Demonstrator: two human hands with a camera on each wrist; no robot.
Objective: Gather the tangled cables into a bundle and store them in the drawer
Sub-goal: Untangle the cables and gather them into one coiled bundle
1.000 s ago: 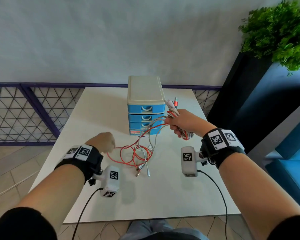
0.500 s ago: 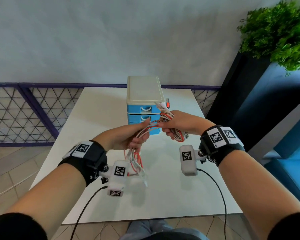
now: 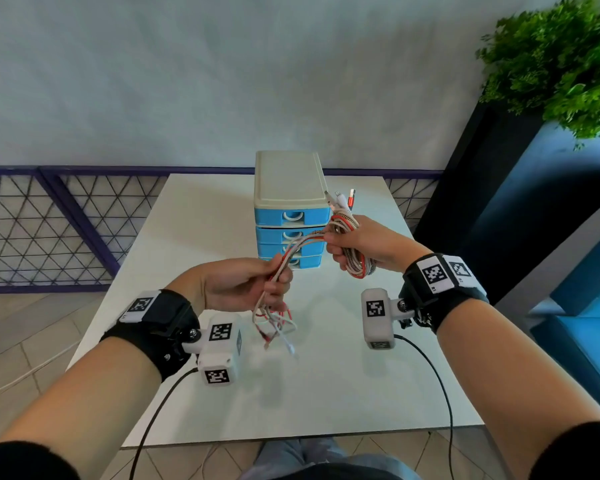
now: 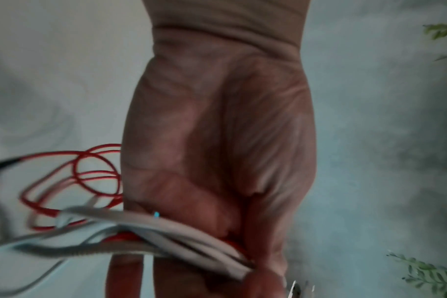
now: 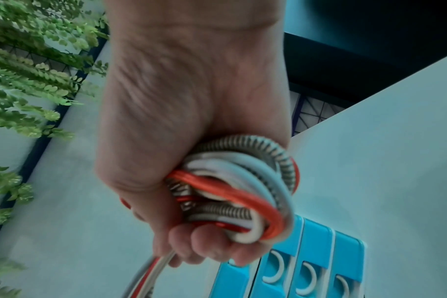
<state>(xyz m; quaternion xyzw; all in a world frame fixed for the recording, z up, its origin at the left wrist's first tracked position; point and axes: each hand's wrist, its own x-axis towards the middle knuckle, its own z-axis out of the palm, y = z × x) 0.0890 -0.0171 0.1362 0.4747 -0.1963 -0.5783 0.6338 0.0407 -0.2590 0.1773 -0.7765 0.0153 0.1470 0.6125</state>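
Red, white and braided grey cables (image 3: 305, 242) stretch between both hands above the white table (image 3: 343, 393). My right hand (image 3: 357, 242) grips a coiled bundle (image 5: 242, 193) of them, plug ends (image 3: 342, 199) sticking up past the fist. My left hand (image 3: 250, 284) holds the loose strands (image 4: 166, 231), whose tails (image 3: 274, 327) dangle down to the table. The small drawer unit (image 3: 290, 188), cream top with several blue drawers (image 5: 309, 268), all closed, stands just behind the hands.
A dark planter with a green plant (image 3: 561, 60) stands at the right beside the table. A purple lattice railing (image 3: 49, 223) runs behind the table. Wrist camera leads (image 3: 440, 386) trail off the near edge.
My left hand came up from the table and took hold of the loose strands, lifting most of the tangle off the surface. It then drew them down and left, away from the right hand.
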